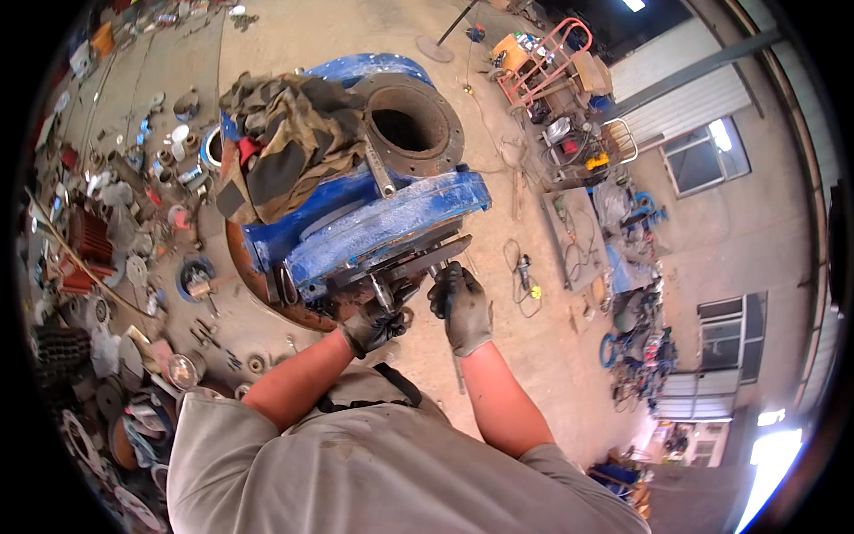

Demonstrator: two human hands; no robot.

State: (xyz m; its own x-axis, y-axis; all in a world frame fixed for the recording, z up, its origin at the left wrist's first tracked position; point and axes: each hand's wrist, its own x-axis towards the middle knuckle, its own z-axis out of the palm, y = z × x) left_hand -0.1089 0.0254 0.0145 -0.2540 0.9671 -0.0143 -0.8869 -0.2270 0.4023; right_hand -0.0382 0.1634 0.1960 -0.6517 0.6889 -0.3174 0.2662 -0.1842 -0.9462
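A large blue machine casing (391, 206), looking like a pump housing, stands in front of me. Across its near side lies a flat dark metal bar (422, 259), with two bright metal bolts sticking out toward me. My left hand (377, 326), in a dark glove, is closed beside the left bolt (382, 292); its curled fingers partly hide what they grip. The gloved right hand (463, 310) is closed with its fingertips at the end of the right bolt (437, 268). A wrench-like steel tool (380, 169) rests on top of the casing.
A camouflage cloth (298, 142) drapes over the casing, left of a round flanged opening (409, 125). Scattered metal parts (182, 214) crowd the floor at left. A power tool (524, 267) with a cord lies at right, below a red hand cart (547, 67).
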